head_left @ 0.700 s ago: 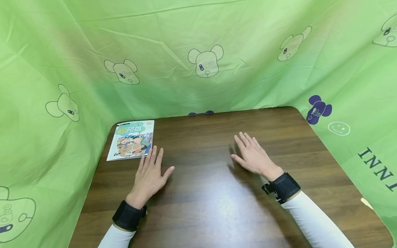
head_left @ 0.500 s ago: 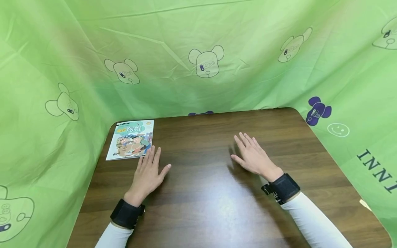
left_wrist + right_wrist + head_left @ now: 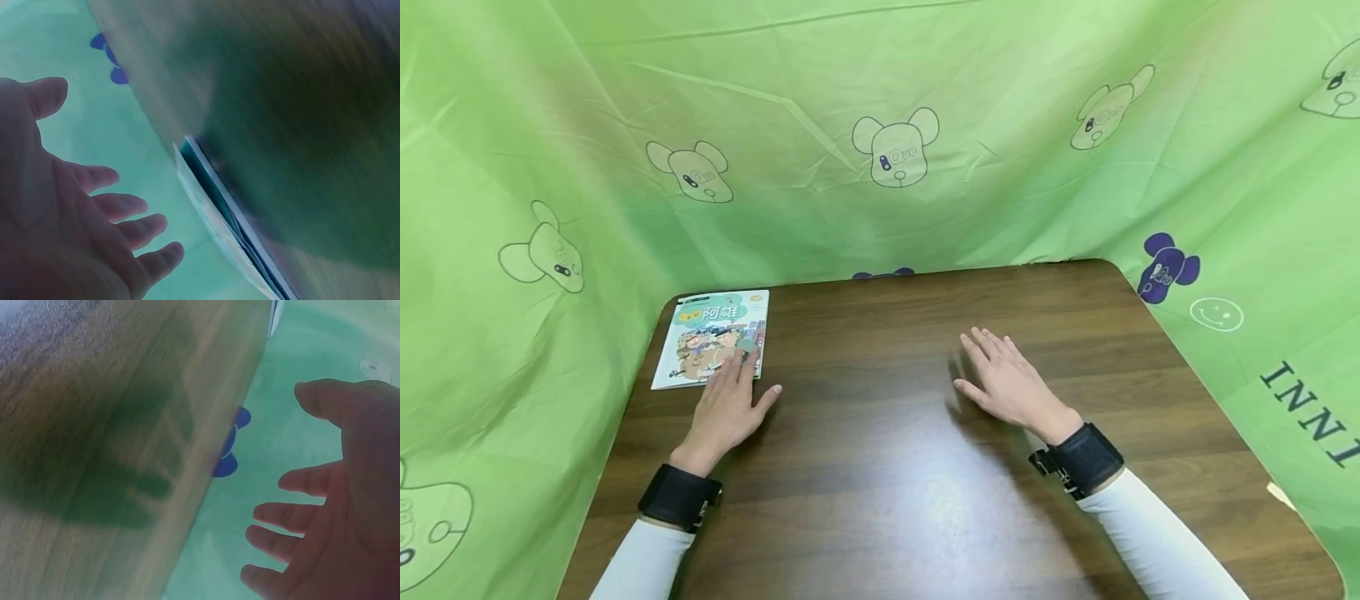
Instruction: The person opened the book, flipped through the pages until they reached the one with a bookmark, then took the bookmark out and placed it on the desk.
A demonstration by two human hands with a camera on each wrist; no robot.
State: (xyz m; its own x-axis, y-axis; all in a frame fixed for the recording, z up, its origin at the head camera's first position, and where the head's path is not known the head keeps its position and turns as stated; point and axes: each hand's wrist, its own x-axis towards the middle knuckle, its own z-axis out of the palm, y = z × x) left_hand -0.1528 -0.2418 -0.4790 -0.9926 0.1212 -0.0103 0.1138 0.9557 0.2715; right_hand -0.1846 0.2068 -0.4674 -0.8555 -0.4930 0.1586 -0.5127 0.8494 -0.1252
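A thin picture book (image 3: 711, 333) with a colourful illustrated cover lies at the table's far left corner. My left hand (image 3: 724, 414) is held palm down with straight fingers, its fingertips overlapping the book's lower right part in the head view. In the left wrist view the book (image 3: 228, 225) shows edge-on, its pages slightly parted, and the left hand's fingers (image 3: 144, 231) are spread apart from it. Over the right half of the table my right hand (image 3: 1011, 390) hovers palm down, fingers straight, holding nothing. Its shadow falls on the wood in the right wrist view.
The dark wooden table (image 3: 865, 467) has rounded corners. A green curtain (image 3: 790, 208) printed with bear heads surrounds its back and sides. A small pale piece (image 3: 1281, 495) sits at the right edge. Black bands (image 3: 679, 497) are strapped on both wrists.
My left hand has moved left, so its fingers now overlap more of the book's cover. The right hand has stayed nearly in place.
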